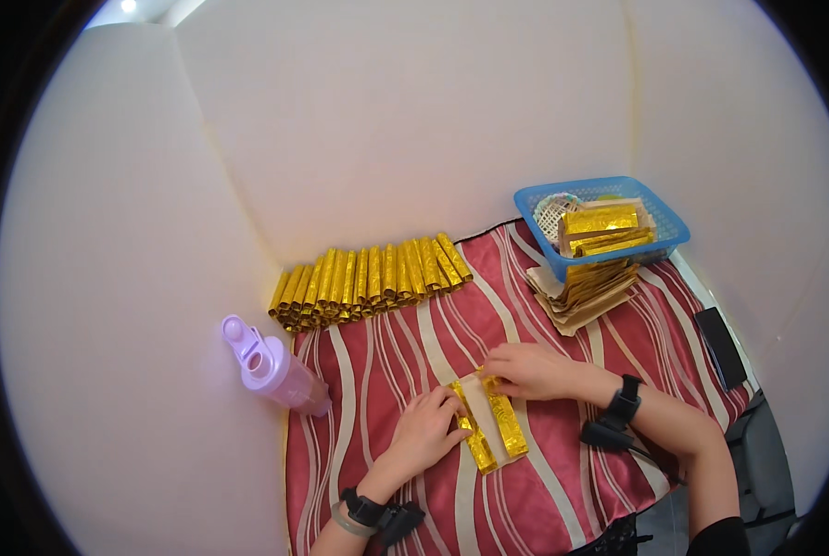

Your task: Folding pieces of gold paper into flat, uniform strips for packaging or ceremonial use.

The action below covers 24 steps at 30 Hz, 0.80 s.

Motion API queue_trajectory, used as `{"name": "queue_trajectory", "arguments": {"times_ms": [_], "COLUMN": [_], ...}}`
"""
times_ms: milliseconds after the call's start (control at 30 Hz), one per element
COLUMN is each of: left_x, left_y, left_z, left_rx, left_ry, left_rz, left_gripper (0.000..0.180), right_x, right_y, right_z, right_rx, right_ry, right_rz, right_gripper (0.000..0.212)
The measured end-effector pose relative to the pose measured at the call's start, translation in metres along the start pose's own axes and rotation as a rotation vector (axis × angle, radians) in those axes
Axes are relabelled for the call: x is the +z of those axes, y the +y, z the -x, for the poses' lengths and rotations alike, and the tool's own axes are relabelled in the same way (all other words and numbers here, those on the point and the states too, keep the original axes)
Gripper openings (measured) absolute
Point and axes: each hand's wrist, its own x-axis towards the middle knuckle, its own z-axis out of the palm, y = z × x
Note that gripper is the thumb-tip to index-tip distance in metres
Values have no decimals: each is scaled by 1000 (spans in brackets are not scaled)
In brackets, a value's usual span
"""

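Observation:
A tan paper sheet lies on the striped cloth in front of me, with shiny gold foil bands folded along its left and right sides. My left hand has its fingers curled onto the left gold edge, thumb lower down on it. At the sheet's top right, my right hand is closed with its fingertips on the upper end of the right gold band. Beyond them, a pile of rolled gold paper tubes is stacked in a row against the wall.
A stack of gold and tan paper sheets leans by a blue plastic basket, which holds more sheets and a small woven basket. A purple shaker bottle stands at the left edge. A black phone-like slab lies far right.

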Motion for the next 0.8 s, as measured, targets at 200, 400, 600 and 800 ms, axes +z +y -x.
{"name": "queue_trajectory", "arguments": {"times_ms": [200, 400, 600, 800], "left_x": [4, 6, 2, 5], "left_y": [0, -2, 17, 15], "left_z": [0, 1, 8, 12], "left_rx": [-44, -81, -25, -8], "left_ry": [-3, -85, -173, -182], "left_rz": [10, -63, -182, -136], "left_gripper": [56, 78, 93, 89], "right_x": [8, 6, 2, -4], "right_y": [0, 7, 3, -9], "right_z": [27, 32, 38, 37], "right_rx": [-5, 61, 33, -7], "right_ry": [-43, -153, -209, -109], "right_rz": [-39, 11, 85, 165], "right_gripper": [49, 83, 103, 100]}}
